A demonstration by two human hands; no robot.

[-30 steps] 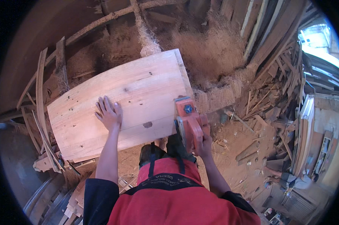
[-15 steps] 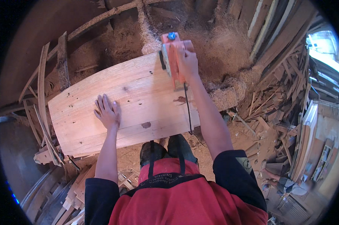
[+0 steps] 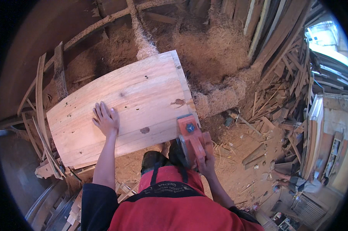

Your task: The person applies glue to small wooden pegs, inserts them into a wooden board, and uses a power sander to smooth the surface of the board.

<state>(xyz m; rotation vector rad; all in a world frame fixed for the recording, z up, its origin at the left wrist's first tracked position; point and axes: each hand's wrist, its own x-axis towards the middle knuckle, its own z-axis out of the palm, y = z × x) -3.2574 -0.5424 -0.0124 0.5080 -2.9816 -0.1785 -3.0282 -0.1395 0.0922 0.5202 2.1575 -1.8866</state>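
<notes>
In front of me lies a wide, pale wooden panel [image 3: 124, 100] with dark knots and brown patches; its far edge curves. My left hand [image 3: 106, 118] rests flat on its left half, fingers spread. My right hand [image 3: 207, 161] is wrapped round the handle of an orange electric planer [image 3: 191, 135] with a blue knob on its front. The planer sits at the panel's near right corner, its front part over the wood and its rear out past the near edge, close to my body. Its underside is hidden.
Curly wood shavings [image 3: 220, 98] heap up beyond and right of the panel. Offcuts [image 3: 281, 111] pile on the right, with long boards [image 3: 264, 34] leaning behind. Thin strips [image 3: 41, 92] stand at the left. At lower right, part of another person [image 3: 306, 184] shows.
My right hand has drawn the planer from the panel's far right edge back toward me to the near corner. My left hand stays flat on the wood. The view has shifted slightly.
</notes>
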